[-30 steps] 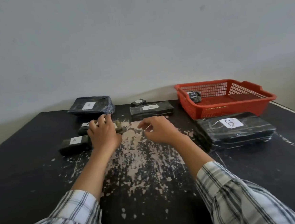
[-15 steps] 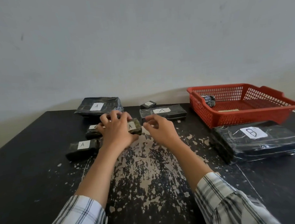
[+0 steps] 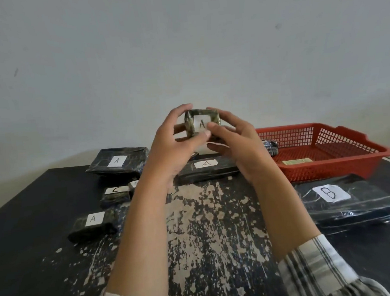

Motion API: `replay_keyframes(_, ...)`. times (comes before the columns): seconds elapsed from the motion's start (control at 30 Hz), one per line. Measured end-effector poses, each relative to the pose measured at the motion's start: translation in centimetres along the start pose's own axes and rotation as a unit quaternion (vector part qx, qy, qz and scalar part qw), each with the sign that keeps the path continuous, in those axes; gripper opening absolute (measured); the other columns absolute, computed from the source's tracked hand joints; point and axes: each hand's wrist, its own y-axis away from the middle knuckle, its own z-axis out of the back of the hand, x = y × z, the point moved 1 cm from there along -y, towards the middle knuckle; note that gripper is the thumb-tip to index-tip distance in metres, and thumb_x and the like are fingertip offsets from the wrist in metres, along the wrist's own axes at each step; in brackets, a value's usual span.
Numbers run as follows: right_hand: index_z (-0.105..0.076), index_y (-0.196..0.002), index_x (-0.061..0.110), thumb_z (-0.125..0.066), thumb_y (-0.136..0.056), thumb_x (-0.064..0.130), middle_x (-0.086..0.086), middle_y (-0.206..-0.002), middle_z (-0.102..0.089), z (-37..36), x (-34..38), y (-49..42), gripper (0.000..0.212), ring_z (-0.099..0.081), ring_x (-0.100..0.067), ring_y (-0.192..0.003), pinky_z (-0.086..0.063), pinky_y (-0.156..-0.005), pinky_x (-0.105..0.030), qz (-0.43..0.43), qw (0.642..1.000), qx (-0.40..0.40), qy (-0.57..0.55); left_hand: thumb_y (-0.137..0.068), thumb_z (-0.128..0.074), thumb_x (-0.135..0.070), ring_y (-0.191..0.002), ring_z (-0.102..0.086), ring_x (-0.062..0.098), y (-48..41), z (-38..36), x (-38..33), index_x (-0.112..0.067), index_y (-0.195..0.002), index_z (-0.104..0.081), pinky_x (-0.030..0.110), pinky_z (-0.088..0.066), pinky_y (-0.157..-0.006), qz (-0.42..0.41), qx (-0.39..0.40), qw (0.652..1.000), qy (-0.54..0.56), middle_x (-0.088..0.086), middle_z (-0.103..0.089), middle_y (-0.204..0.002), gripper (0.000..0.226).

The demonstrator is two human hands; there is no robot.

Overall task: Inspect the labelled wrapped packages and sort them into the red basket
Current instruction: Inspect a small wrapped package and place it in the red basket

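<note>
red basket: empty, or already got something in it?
Not empty. One small dark wrapped package lies in the left corner of the red basket, and a yellowish tag lies on its floor.

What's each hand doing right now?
Left hand: grips the small A-labelled package.
Right hand: pinches the same package's other side.

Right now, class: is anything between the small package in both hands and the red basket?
Nothing visible does. The left hand and right hand hold the A package above the table; the open red basket lies lower, to its right.
</note>
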Motion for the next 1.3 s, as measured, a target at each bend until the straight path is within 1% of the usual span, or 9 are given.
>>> replay_keyframes(0.1,-0.067,-0.135,0.023,-0.068,-0.100,0.015,-0.006,-0.107,-0.080,0.5,0.7,0.1,0.036,-0.078,-0.013,-0.095,-0.059,-0.080,-0.024,0.009,1.000,0.000,-0.003,-0.094,-0.073,-0.014,-0.110,-0.073,0.018,-0.1,-0.5,-0.4,-0.036,-0.126,-0.069,0.032,-0.059,-0.093,0.015,0.001,0.995,0.103,0.007,-0.076,-0.115,0.039)
replay_keyframes(0.4,-0.070,-0.130,0.022,-0.070,-0.099,0.014,-0.008,-0.106,-0.080,0.5,1.4,0.1,0.032,-0.077,-0.014,-0.094,-0.059,-0.080,-0.022,0.017,1.000,0.006,0.002,-0.091,-0.072,0.001,-0.097,-0.078,0.021,-0.3,-0.5,-0.6,-0.022,-0.119,-0.076,0.026,-0.061,-0.082,0.016,-0.022,0.983,0.183,0.012,-0.080,-0.101,0.037)
replay_keyframes(0.53,-0.069,-0.132,0.024,-0.073,-0.096,0.014,-0.009,-0.107,-0.080,0.8,1.6,0.2,0.038,-0.077,-0.017,-0.099,-0.061,-0.086,-0.027,0.015,0.999,0.028,0.021,-0.089,-0.074,0.003,-0.095,-0.078,0.022,-0.3,-0.5,-0.7,-0.022,-0.117,-0.076,0.026,-0.062,-0.080,0.007,-0.026,0.983,0.179,0.011,-0.081,-0.100,0.037)
replay_keyframes(0.67,-0.069,-0.132,0.021,-0.076,-0.093,0.008,-0.009,-0.101,-0.081,1.0,1.7,0.2,0.042,-0.078,-0.020,-0.096,-0.060,-0.083,-0.025,0.018,1.000,0.014,0.016,-0.091,-0.073,0.001,-0.094,-0.078,0.020,-0.1,-0.5,-0.9,-0.025,-0.118,-0.076,0.025,-0.061,-0.081,0.001,-0.013,0.986,0.169,0.011,-0.080,-0.100,0.038)
replay_keyframes(0.83,-0.071,-0.127,0.021,-0.076,-0.091,0.004,-0.010,-0.096,-0.080,0.9,1.9,0.4,0.039,-0.078,-0.021,-0.091,-0.060,-0.080,-0.025,0.022,1.000,0.010,0.006,-0.093,-0.074,-0.016,-0.096,-0.078,0.017,-0.2,-0.1,-1.1,-0.026,-0.127,-0.071,0.026,-0.062,-0.081,0.013,-0.005,0.983,0.185,0.004,-0.081,-0.099,0.035)
replay_keyframes(1.0,-0.071,-0.127,0.022,-0.074,-0.092,0.004,-0.007,-0.096,-0.079,0.7,2.0,0.4,0.039,-0.077,-0.017,-0.090,-0.059,-0.078,-0.023,0.010,1.000,0.028,0.000,-0.093,-0.073,-0.011,-0.085,-0.077,0.010,-0.1,0.0,-0.9,-0.011,-0.107,-0.076,0.021,-0.061,-0.073,0.021,-0.027,0.982,0.188,-0.001,-0.081,-0.086,0.014)
replay_keyframes(1.1,-0.070,-0.129,0.022,-0.074,-0.094,0.015,-0.004,-0.098,-0.079,0.5,2.1,0.5,0.035,-0.077,-0.015,-0.091,-0.060,-0.079,-0.024,-0.004,1.000,0.026,-0.005,-0.093,-0.073,-0.009,-0.084,-0.077,0.011,-0.2,0.3,-0.8,-0.009,-0.106,-0.076,0.021,-0.060,-0.072,0.019,-0.035,0.982,0.186,0.000,-0.081,-0.087,0.013)
replay_keyframes(1.17,-0.073,-0.123,0.015,-0.071,-0.097,0.023,-0.003,-0.098,-0.079,0.4,2.2,0.5,0.028,-0.077,-0.013,-0.090,-0.060,-0.077,-0.023,-0.011,1.000,0.016,-0.003,-0.092,-0.074,-0.009,-0.085,-0.078,0.012,-0.2,0.4,-0.9,-0.010,-0.104,-0.075,0.022,-0.060,-0.072,0.021,-0.031,0.981,0.188,0.001,-0.081,-0.087,0.012)
replay_keyframes(1.3,-0.076,-0.102,0.011,-0.069,-0.099,0.022,0.003,-0.082,-0.077,0.4,2.0,0.4,0.014,-0.074,-0.006,-0.078,-0.059,-0.072,-0.019,-0.011,1.000,-0.005,0.004,-0.092,-0.074,-0.011,-0.082,-0.076,0.009,-0.1,0.2,-0.9,-0.012,-0.101,-0.075,0.020,-0.059,-0.069,0.024,-0.027,0.983,0.179,-0.003,-0.080,-0.081,0.010)
